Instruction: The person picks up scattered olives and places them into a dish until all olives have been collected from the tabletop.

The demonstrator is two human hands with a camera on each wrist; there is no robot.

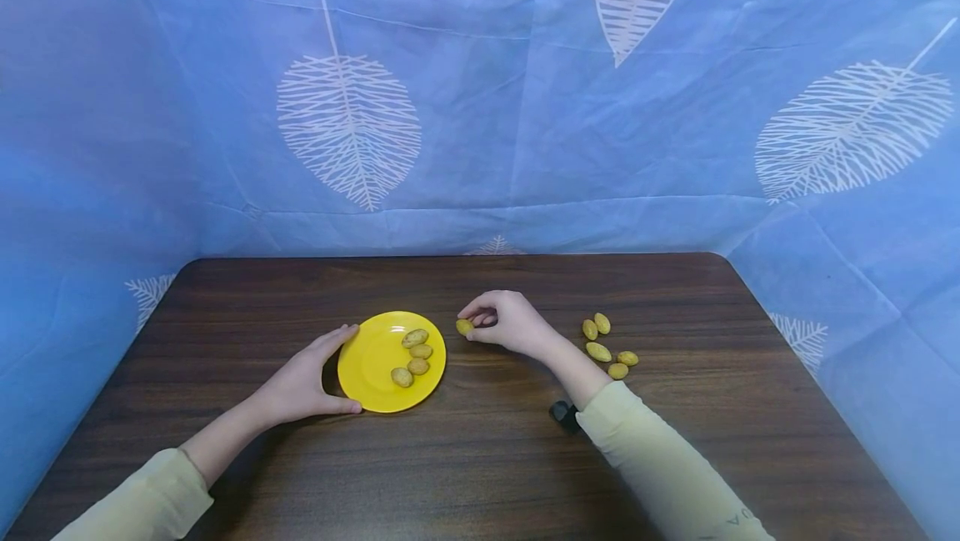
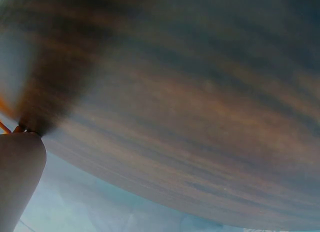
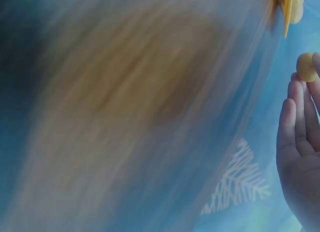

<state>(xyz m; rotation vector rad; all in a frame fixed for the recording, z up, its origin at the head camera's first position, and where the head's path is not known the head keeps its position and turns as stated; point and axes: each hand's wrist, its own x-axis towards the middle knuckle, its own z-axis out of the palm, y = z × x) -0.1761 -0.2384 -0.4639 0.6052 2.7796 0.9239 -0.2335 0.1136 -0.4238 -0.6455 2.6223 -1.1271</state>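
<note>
Plainly, the head view puts a round, glossy yellow plate point(image 1: 367, 362) left of centre, with the left hand point(image 1: 303, 376) at its near-left rim: thumb and fingers are spread wide and touch the edge without wrapping it. Right of the plate and apart from it, the right hand point(image 1: 516, 326) pinches one small, speckled, yellow oval fruit point(image 1: 465, 327) between thumb and fingertips. Four similar fruits point(image 1: 415, 338) lie on the plate, and five loose fruits point(image 1: 598, 352) lie on the wood beyond the right forearm. Judging by that, the work seems somewhat under half done, with one piece in hand and five left over. The dark brown, wood-grained table point(image 1: 465, 466) has rounded far corners; behind it hangs a creased blue cloth point(image 1: 480, 132) printed with white leaves.

The left wrist view gives mostly blurred tabletop and part of a digit; what it touches cannot be told there.

The right wrist view shows the pinched fruit up close, the plate's edge near the top.
</note>
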